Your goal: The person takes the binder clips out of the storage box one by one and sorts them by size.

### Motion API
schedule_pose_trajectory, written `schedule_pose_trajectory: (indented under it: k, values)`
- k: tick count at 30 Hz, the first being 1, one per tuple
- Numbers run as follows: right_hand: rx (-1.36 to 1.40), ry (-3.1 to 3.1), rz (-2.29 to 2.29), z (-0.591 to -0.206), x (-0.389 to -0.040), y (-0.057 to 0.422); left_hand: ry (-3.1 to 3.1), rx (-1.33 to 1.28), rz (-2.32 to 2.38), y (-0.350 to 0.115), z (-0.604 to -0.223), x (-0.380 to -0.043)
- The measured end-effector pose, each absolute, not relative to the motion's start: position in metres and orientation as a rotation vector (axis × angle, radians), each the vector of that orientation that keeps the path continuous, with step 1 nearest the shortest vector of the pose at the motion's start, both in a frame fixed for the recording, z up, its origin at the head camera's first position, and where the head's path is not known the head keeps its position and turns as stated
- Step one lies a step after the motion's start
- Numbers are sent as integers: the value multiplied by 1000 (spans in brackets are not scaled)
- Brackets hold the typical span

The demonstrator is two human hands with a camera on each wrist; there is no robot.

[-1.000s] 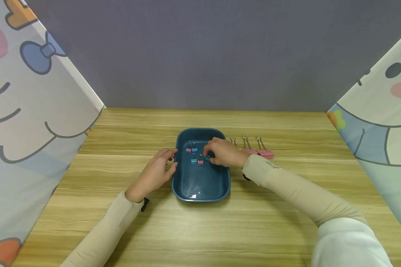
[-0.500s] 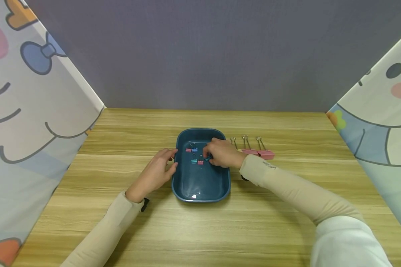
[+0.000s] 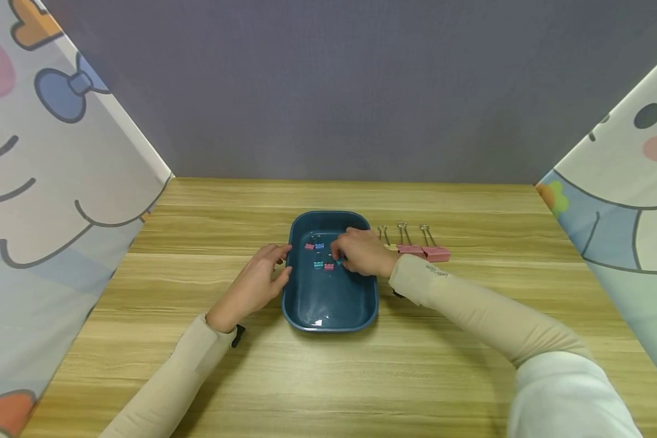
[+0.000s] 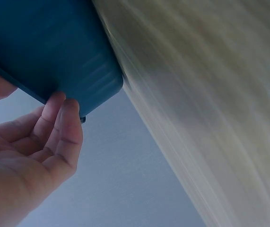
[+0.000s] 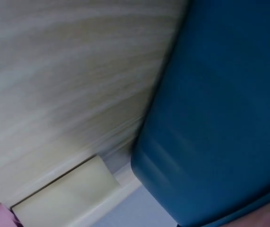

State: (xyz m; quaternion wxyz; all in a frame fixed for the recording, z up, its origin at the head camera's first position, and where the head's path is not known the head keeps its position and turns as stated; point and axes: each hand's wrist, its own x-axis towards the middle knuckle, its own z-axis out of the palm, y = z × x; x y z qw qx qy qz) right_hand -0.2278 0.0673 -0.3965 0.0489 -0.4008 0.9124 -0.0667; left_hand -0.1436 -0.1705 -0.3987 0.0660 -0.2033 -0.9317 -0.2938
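A dark blue tray stands on the table. My right hand reaches over its right rim, pinching a small teal binder clip low inside it; the fingers cover most of that clip. Left of it lie a pink binder clip and another teal binder clip. Farther back in the tray are a second pink binder clip and a blue binder clip. My left hand touches the tray's left rim with relaxed fingers; the left wrist view shows its fingertips at the rim.
Right of the tray lie big binder clips: a pink one, another pink one and a yellow one, partly behind my right hand in the head view. A grey panel rises behind the wooden table.
My right hand has shifted slightly left in the tray, and its fingers now cover more of the teal binder clip. The left hand and the tray keep their places.
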Motion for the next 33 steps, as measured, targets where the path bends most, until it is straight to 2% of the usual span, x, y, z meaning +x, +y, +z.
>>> schedule_pose_trajectory:
  k: [18,33]
  values:
    - [-1227,2786,-419,-394,-226,73,-2808,-617,-887,-171,-399,-144]
    - [-1390,2789,-712,-363,-216,105,-2822,-597,-889,-171,-399,-143]
